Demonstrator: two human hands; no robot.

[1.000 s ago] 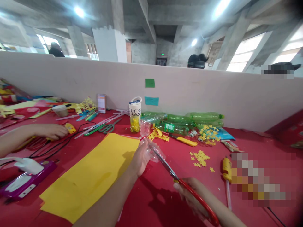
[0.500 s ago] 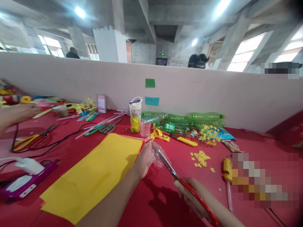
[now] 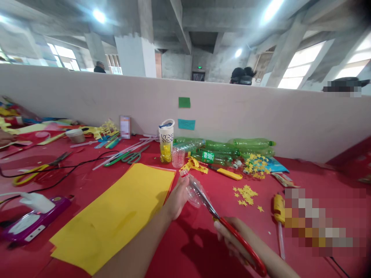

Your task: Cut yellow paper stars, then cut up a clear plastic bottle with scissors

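My left hand point(image 3: 179, 199) is closed around a cut piece of clear plastic bottle point(image 3: 193, 199), its thumb near the narrow end. In my right hand point(image 3: 232, 233) are scissors point(image 3: 242, 242) with long red handles. Their metal blades point up and left and lie against the plastic piece; I cannot tell how far apart they are. Just behind stands a clear ribbed plastic cup-like piece point(image 3: 178, 157), close to some cut yellow paper scraps point(image 3: 194, 165). Beside my left forearm lies a sheet of yellow paper point(image 3: 113, 216) with orange paper under it.
Green plastic bottles point(image 3: 220, 154) line the partition, near a white patterned tumbler point(image 3: 166, 137). To the right are a yellow cutter point(image 3: 229, 173), paper stars point(image 3: 245, 194) and a yellow glue gun point(image 3: 278, 206). A purple power strip point(image 3: 36, 222) and cables lie left, with a co-worker's hand point(image 3: 5, 138) beyond.
The plastic piece has turned slightly in my left hand, and the scissors have barely shifted. At the far left, the co-worker's hand has drawn back toward the picture's edge.
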